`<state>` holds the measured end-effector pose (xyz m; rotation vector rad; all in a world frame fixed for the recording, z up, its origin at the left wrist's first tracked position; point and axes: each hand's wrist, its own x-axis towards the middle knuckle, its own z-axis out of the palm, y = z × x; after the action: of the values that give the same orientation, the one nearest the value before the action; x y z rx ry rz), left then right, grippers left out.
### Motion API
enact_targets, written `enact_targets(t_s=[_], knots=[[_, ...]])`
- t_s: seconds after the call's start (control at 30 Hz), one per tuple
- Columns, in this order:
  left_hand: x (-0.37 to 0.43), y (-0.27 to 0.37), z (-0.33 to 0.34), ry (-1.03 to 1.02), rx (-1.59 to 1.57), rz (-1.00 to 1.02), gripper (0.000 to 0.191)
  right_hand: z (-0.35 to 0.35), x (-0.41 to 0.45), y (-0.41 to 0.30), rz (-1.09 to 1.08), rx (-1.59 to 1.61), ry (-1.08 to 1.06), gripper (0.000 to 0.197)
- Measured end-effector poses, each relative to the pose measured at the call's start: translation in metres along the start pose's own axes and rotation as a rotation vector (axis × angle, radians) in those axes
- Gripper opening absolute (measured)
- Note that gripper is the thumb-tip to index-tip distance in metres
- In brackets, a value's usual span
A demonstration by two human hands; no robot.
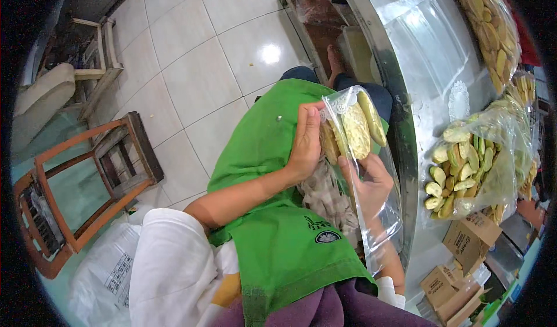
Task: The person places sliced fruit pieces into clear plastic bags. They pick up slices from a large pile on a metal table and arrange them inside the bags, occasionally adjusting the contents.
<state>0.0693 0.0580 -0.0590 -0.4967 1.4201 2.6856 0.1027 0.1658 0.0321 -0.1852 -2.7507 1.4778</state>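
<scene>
A clear plastic bag (377,188) lies across my lap, with several pale yellow-green oval pastry pieces (357,131) and a white paper doily (341,103) at its far end. My left hand (309,146) holds the bag's left side near the doily. Around the lower ends of the pieces my right hand (370,177) is closed, seen through the plastic. Right of them, on the metal table, more of these pieces (463,170) spill from a large open plastic bag (507,153). Another white doily (459,101) lies flat on the table beside flat clear bags (431,44).
A filled bag of brown slices (487,27) lies at the table's far right. Open cardboard boxes (472,242) stand lower right. The table's metal edge (398,109) runs beside my legs. Wooden frames (82,183) and a white sack (104,270) are at left on the tiled floor (204,70).
</scene>
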Motion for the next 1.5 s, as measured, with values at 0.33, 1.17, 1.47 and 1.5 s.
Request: enact_targets(t_s=[0.33, 1.17, 1.47, 1.5], knots=[[0.003, 0.0, 0.001, -0.018, 0.019, 0.027, 0.037, -0.008, 0.007, -0.003, 0.1, 0.125, -0.108, 0.017], [0.025, 0.033, 0.015, -0.031, 0.034, 0.077, 0.041, -0.009, 0.044, -0.03, 0.363, 0.575, -0.111, 0.028], [0.026, 0.025, 0.009, -0.084, 0.053, 0.089, 0.046, -0.016, 0.044, -0.028, 0.443, 0.583, -0.249, 0.044], [0.026, 0.027, 0.009, -0.077, 0.079, 0.097, 0.047, -0.016, 0.044, -0.028, 0.439, 0.578, -0.26, 0.044]])
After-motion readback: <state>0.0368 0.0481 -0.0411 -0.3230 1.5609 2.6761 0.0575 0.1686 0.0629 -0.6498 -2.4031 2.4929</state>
